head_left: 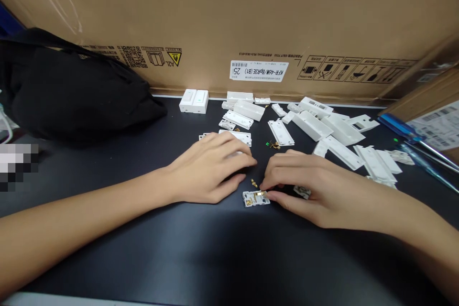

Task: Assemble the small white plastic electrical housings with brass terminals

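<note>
On the dark bench top (201,253), my right hand (308,191) reaches left, its fingertips at a small white switch base (255,198) fitted with brass contacts. The thumb and forefinger close on a brass contact (263,193) at the base's right edge. A loose brass piece (254,182) lies just above the base. Under the right palm's edge sits another small white part (302,191). My left hand (215,167) rests with curled fingers over a white plastic plate (241,138), partly hiding it. Whether it grips anything is hidden.
Several white plastic housings (310,125) and covers lie scattered behind my hands. A white double switch (194,101) stands near a cardboard box (229,14) along the back. A black bag (77,93) sits at left, and screwdrivers (426,160) lie at right.
</note>
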{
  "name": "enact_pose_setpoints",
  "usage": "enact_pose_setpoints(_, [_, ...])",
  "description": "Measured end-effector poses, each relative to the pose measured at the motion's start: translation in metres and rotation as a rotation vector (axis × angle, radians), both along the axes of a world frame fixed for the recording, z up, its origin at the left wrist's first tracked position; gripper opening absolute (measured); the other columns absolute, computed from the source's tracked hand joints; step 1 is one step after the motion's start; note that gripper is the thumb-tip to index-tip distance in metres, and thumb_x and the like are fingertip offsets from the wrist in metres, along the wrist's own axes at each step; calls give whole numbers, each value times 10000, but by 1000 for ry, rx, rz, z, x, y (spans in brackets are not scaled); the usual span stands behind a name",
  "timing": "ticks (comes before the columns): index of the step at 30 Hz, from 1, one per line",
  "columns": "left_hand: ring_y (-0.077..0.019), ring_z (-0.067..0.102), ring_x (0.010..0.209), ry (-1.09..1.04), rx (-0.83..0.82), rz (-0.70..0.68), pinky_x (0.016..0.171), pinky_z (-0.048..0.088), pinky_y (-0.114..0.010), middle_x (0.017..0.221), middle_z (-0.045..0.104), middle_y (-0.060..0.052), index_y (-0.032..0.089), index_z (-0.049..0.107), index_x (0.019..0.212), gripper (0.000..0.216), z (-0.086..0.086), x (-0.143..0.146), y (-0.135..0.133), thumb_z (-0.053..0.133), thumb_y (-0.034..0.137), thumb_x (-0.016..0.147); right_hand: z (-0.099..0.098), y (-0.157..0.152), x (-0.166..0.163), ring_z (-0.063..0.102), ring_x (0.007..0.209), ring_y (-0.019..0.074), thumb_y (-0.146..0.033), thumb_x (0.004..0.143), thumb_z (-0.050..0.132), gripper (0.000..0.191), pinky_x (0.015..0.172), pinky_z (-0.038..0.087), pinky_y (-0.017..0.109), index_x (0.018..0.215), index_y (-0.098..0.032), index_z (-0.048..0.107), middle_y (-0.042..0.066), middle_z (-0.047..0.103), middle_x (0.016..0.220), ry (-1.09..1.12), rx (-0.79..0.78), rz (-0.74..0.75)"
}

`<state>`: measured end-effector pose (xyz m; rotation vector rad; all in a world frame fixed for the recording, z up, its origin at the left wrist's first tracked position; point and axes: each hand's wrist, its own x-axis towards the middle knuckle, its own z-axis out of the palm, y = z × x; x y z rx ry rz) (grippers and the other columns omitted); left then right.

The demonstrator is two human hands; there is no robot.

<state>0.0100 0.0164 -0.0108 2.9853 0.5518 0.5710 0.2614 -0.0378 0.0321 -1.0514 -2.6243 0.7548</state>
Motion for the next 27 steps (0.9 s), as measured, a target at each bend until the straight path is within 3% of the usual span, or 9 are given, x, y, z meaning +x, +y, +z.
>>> enact_pose_setpoints(4, [-245,556,1117,4,100,-93,902,421,-392,1273,679,-54,219,676,1183,209,0,3,-4,524,259,1045,0,0,-1,671,877,174,-262,977,608,145,809,501,306,940,-236,745,18,720,915,14,-22,10])
enact_pose_setpoints(13, [-217,560,1030,-36,151,-77,822,404,-357,1136,711,-44,200,718,976,174,0,8,-8,573,265,1047,1,3,0,658,801,179,-270,994,573,166,798,480,323,915,-233,715,18,704,855,22,49,-5])
enact_pose_setpoints(22, [-217,563,978,-17,236,-71,770,392,-355,1055,697,-70,152,699,930,194,3,14,-12,544,194,1039,-1,5,-2,648,764,190,-255,1003,534,205,758,472,337,904,-225,710,25,686,829,-60,144,-33])
enact_pose_setpoints(27, [-229,551,982,-20,184,-63,767,408,-359,1067,690,-76,149,692,949,176,2,15,-11,546,207,1029,-3,5,-1,661,791,202,-264,999,548,195,785,480,353,957,-227,734,32,699,855,-63,164,-43])
